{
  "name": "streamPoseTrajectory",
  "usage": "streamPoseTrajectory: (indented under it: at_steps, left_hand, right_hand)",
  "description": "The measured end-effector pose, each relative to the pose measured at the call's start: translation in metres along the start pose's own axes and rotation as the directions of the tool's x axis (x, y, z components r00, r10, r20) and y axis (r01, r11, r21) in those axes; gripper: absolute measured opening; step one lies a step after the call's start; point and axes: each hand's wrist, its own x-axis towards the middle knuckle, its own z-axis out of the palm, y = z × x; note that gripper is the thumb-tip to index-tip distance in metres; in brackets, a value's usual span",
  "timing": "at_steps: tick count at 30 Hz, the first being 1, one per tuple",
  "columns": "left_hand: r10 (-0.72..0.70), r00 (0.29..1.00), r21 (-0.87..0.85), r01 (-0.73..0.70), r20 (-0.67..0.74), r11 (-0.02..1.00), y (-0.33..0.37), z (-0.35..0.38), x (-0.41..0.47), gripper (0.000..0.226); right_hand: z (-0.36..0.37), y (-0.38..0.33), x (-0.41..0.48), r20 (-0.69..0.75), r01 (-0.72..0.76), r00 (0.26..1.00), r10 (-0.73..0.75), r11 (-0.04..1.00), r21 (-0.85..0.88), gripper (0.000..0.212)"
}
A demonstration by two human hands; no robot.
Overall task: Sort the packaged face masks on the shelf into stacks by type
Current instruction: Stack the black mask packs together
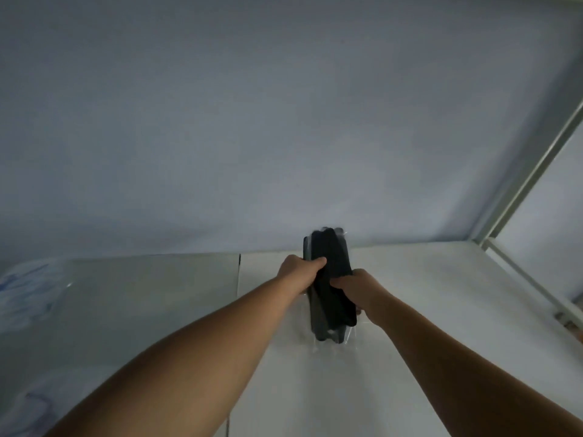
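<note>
At far left I make out a blurred heap of pale blue packs (25,288) in glossy film, cut off by the edge. Over the smooth white shelf (426,294), the left hand (298,271) curls around a long bundle of black mask packs (331,279) in crinkled clear wrap. The right hand (356,287) grips its other side. A pale metal post (520,190) slants at right. Any print is too blurred to read.

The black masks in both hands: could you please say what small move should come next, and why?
Probably lay the black masks flat on the white shelf as their own stack: the left hand and right hand grip the bundle from either side, on end; blue packs lie at the far left.
</note>
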Motion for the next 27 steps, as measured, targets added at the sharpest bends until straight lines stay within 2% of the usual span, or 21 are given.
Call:
streamPoseTrajectory:
  at_steps: [3, 5, 7, 11, 14, 18, 23, 27]
  left_hand:
    - [-0.003, 1.000, 0.097, 0.006, -0.028, 0.995, 0.015, 0.031, 0.005, 0.062]
    - [-0.013, 0.998, 0.167, 0.022, -0.056, 0.986, 0.018, 0.044, 0.009, 0.060]
    - [-0.044, 0.997, 0.167, 0.055, -0.070, 0.984, 0.018, 0.052, 0.011, 0.058]
    - [-0.100, 0.994, 0.045, 0.102, -0.053, 0.994, 0.010, 0.055, 0.015, 0.060]
    - [-0.091, 0.996, -0.066, 0.089, -0.026, 0.994, 0.001, 0.052, 0.019, 0.075]
    - [0.002, 0.998, -0.047, -0.005, -0.068, 0.999, 0.002, 0.031, 0.005, 0.042]
    - [-0.003, 0.991, -0.125, -0.014, -0.135, 0.992, -0.001, -0.017, -0.013, 0.054]
    - [0.007, 0.976, -0.143, -0.039, -0.216, 0.989, -0.018, -0.068, -0.027, 0.039]
  right_hand:
    - [-0.027, 0.001, 0.025, -0.011, -0.006, 1.000, 0.004, 0.989, -0.149, 0.040]
    - [-0.033, 0.005, 0.033, 0.003, -0.020, 1.000, 0.021, 0.989, -0.146, 0.038]
    - [-0.035, 0.011, 0.040, 0.035, -0.011, 0.999, 0.016, 0.992, -0.127, 0.039]
    - [-0.033, 0.019, 0.049, 0.050, 0.010, 0.999, -0.008, 0.999, -0.036, 0.039]
    - [-0.032, 0.022, 0.051, 0.072, 0.006, 0.997, -0.011, 0.997, 0.077, 0.033]
    - [-0.022, 0.020, 0.042, 0.113, 0.054, 0.991, -0.073, 0.985, 0.164, 0.030]
    - [0.009, -0.003, 0.026, 0.206, 0.073, 0.968, -0.142, 0.949, 0.308, 0.039]
    - [0.051, -0.030, 0.005, 0.247, 0.071, 0.954, -0.171, 0.927, 0.368, 0.046]
